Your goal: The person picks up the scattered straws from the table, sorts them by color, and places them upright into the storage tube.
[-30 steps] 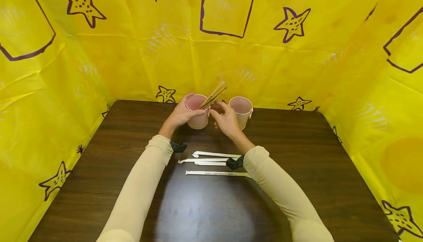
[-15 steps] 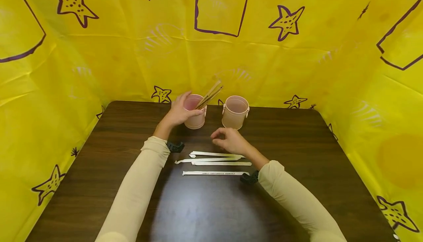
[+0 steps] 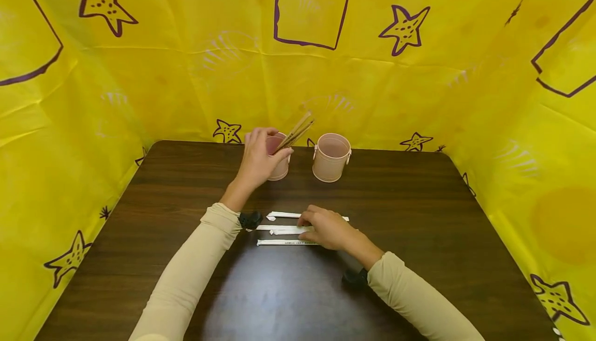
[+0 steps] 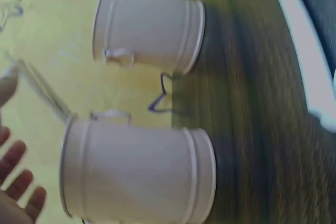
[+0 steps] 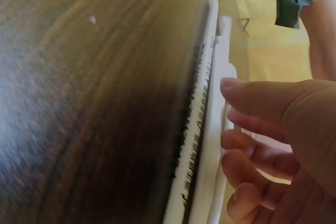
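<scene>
My left hand (image 3: 258, 160) hovers over the rim of the left pale pink bucket (image 3: 279, 171), thumb and fingers spread; in the left wrist view, its fingers stand apart from the bucket's wall (image 4: 136, 171). Slim tan sticks (image 3: 297, 134) lean out of that bucket toward the right. A second matching bucket (image 3: 329, 169) stands upright to its right. My right hand (image 3: 331, 230) is over several slim white paper-wrapped sticks, with bent fingers. One wrapped stick with printing (image 5: 194, 150) lies nearest me; the right wrist view shows thumb and fingers beside the wrappers, not closed together.
Dark wood-grain tabletop (image 3: 410, 217) lies under everything. Yellow sheeting with starfish drawings (image 3: 186, 72) hangs behind the table and along both sides. A black strap device (image 3: 250, 220) sits at the left wrist, another (image 3: 355, 278) at the right.
My right hand has come back from between the buckets to the white wrapped sticks. My left hand has shifted over its bucket's rim. The tan sticks still lean in the left bucket.
</scene>
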The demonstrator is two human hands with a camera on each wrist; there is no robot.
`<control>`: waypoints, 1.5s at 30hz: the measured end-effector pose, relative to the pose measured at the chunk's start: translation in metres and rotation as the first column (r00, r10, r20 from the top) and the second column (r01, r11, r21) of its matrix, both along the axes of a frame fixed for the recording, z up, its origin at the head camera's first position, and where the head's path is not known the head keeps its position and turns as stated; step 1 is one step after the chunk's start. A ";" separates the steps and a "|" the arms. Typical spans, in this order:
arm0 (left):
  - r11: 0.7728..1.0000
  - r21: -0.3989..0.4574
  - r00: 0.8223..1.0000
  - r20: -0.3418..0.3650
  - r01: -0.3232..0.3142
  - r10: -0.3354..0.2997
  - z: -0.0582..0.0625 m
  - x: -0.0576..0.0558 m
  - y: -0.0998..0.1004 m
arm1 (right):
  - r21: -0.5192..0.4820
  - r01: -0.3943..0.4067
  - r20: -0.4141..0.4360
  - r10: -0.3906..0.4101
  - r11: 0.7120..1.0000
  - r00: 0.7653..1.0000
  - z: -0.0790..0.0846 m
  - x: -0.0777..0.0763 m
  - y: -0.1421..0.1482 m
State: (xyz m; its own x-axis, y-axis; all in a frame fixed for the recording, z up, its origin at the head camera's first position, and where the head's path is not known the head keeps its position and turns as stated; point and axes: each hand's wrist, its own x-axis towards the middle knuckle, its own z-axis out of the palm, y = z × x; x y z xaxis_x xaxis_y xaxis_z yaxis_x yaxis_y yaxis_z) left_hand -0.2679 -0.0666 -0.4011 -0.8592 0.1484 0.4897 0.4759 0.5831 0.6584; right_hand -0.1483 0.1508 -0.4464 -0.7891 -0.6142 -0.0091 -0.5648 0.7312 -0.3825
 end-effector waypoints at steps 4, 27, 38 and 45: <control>0.987 0.086 0.986 -0.116 0.134 -0.123 0.006 0.011 0.016 | 0.026 0.014 -0.040 -0.013 1.000 0.999 -0.004 0.007 -0.002; 0.948 0.034 0.919 0.239 0.315 -0.314 0.023 -0.005 0.108 | 0.009 -0.062 -0.153 0.063 0.998 0.986 -0.020 0.028 -0.011; 0.951 0.056 0.858 0.418 0.303 -0.298 -0.005 -0.045 0.114 | -0.018 -0.061 -0.093 0.059 0.998 0.994 -0.025 0.025 -0.012; 0.930 0.112 0.809 0.465 0.350 -0.360 -0.016 -0.056 0.114 | -0.044 -0.068 -0.073 0.065 0.997 0.995 -0.028 0.025 -0.011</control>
